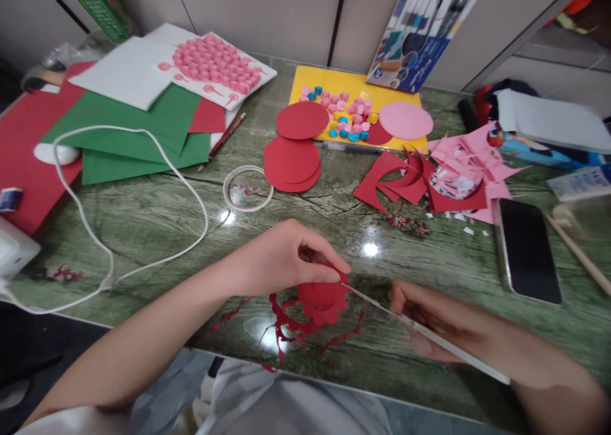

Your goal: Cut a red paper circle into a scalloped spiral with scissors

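My left hand (pixel 291 257) is closed in a pinch on a piece of red paper (pixel 324 295), low over the front of the table. In my right hand (pixel 420 327) is a long, slim white tool (pixel 449 349) with a thin, needle-like tip; its exact kind is unclear. The tip meets the red paper just beside my left fingertips. Under and around the held piece lie curly red paper scraps (pixel 291 324), some close to the table's front edge. Part of the held paper is hidden behind my left fingers.
Red paper circles (pixel 292 163) and a tape roll (pixel 248 188) lie beyond my left hand. Further back, a yellow sheet (pixel 305 79) bears small paper balls. Red offcuts (pixel 394 180), a phone (pixel 527 250), a looping white cable (pixel 203 212) and green sheets (pixel 128 126) surround the work area.
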A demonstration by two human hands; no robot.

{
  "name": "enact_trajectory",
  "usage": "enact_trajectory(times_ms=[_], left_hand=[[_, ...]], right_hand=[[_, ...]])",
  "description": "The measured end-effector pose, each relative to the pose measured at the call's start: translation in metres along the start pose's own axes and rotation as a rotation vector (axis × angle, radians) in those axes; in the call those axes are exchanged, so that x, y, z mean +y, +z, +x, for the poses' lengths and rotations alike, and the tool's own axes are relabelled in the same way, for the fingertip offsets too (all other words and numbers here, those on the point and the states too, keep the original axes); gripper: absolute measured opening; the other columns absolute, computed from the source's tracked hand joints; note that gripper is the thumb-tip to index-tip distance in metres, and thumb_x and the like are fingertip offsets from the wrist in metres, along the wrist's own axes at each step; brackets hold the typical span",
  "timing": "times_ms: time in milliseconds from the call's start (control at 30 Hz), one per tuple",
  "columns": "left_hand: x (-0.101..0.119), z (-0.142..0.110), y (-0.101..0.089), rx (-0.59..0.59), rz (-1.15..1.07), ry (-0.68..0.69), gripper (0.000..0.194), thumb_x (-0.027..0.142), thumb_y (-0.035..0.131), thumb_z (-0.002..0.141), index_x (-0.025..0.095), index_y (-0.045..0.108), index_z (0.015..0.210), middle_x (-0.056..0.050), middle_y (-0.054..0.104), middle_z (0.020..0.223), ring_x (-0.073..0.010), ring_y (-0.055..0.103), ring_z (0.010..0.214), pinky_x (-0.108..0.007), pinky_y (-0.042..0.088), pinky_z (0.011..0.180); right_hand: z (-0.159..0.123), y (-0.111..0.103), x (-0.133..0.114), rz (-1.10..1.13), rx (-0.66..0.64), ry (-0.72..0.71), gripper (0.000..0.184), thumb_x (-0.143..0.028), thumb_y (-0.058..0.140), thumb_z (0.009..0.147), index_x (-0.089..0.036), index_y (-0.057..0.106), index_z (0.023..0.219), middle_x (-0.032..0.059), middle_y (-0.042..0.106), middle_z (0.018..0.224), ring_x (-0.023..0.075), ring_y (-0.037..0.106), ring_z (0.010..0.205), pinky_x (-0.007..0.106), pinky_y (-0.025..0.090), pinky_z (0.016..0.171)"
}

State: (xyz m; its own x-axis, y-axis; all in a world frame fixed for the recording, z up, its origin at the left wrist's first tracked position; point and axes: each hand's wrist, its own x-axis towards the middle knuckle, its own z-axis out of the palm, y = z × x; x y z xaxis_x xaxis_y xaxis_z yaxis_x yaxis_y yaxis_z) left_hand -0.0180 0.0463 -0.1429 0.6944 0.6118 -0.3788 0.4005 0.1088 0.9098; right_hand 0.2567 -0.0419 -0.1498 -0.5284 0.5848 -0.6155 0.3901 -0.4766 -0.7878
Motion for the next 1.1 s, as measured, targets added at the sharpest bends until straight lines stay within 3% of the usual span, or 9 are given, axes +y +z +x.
enact_trajectory(times_ms=[233, 433, 633, 800, 1100], left_hand=[[-0.0027, 0.0014, 0.0027, -0.001, -0.066, -0.006, 0.016, 0.025, 0.070, 0.079, 0.019, 0.078, 0.092, -0.002, 0.078, 0.086, -0.0133, 0.068, 0.074, -0.020, 0.049, 0.062], [-0.0076, 0.0040, 0.0040, 0.011, -0.167, 0.008, 0.015, 0.023, 0.071, 0.079, 0.019, 0.078, 0.092, -0.002, 0.075, 0.085, -0.0110, 0.066, 0.073, -0.019, 0.049, 0.063], [-0.0084, 0.0047, 0.0033, 0.065, -0.082, 0.076, 0.014, 0.025, 0.073, 0.079, 0.020, 0.079, 0.090, -0.001, 0.071, 0.083, -0.0101, 0.063, 0.072, -0.018, 0.046, 0.062], [-0.0062, 0.0052, 0.0060, 0.094, -0.129, 0.010, 0.013, 0.023, 0.070, 0.080, 0.019, 0.078, 0.089, -0.002, 0.075, 0.086, -0.0120, 0.066, 0.075, -0.020, 0.049, 0.065], [-0.0043, 0.0056, 0.0095, 0.094, -0.136, -0.010, 0.013, 0.022, 0.069, 0.080, 0.017, 0.078, 0.088, -0.002, 0.076, 0.084, -0.0118, 0.067, 0.075, -0.019, 0.049, 0.065]], right_hand=[[0.0050, 0.0039, -0.0061, 0.016, -0.093, 0.086, 0.038, -0.063, 0.054, 0.090, -0.025, 0.046, 0.089, -0.0071, 0.037, 0.068, 0.0118, 0.027, 0.057, 0.024, 0.021, 0.050], [0.0038, 0.0032, -0.0074, -0.061, -0.052, 0.074, 0.042, -0.067, 0.050, 0.089, -0.026, 0.046, 0.089, -0.0058, 0.038, 0.072, 0.0142, 0.030, 0.062, 0.028, 0.026, 0.055], [0.0019, 0.0023, -0.0056, -0.061, -0.043, 0.059, 0.040, -0.065, 0.052, 0.089, -0.026, 0.045, 0.089, -0.0053, 0.037, 0.073, 0.0146, 0.029, 0.062, 0.028, 0.024, 0.054], [0.0038, 0.0045, -0.0067, -0.051, -0.036, 0.058, 0.035, -0.059, 0.054, 0.092, -0.025, 0.046, 0.088, -0.0055, 0.040, 0.073, 0.0146, 0.031, 0.064, 0.028, 0.027, 0.056], [0.0026, 0.0075, -0.0107, -0.016, -0.062, 0.070, 0.040, -0.066, 0.048, 0.091, -0.026, 0.044, 0.089, -0.0049, 0.039, 0.074, 0.0146, 0.029, 0.063, 0.027, 0.024, 0.053]])
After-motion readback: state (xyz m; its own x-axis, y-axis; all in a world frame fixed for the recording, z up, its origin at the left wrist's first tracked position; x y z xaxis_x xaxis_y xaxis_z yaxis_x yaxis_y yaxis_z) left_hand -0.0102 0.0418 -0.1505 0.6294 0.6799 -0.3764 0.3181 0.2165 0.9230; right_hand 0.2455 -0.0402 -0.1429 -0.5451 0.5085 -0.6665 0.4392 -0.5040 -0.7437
